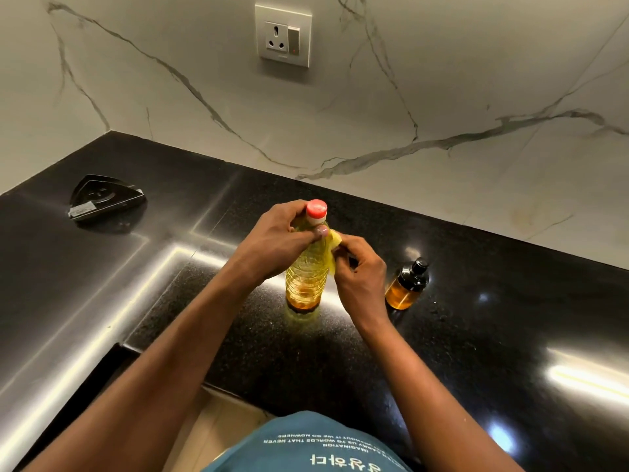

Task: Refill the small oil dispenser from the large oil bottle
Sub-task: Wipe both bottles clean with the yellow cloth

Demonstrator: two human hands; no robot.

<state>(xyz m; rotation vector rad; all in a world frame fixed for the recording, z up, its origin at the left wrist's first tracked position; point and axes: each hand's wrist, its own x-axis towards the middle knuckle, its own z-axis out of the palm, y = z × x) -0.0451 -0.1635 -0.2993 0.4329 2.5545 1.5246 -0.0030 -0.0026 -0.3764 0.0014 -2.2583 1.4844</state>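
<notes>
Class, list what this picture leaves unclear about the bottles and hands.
Head view: left hand covers the neck of the large red-capped clear plastic oil bottle.
Head view: right hand hides most of the yellow scrap; cloth or label, unclear.
Head view: small amber glass dispenser, black top too small to judge.

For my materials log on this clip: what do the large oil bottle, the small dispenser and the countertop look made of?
Large oil bottle: clear, ribbed, likely plastic, with a glossy red cap. Small dispenser: amber see-through body, glass or hard plastic, unclear; black pump top. Countertop: black speckled polished stone, probably granite, mirroring lights.
</notes>
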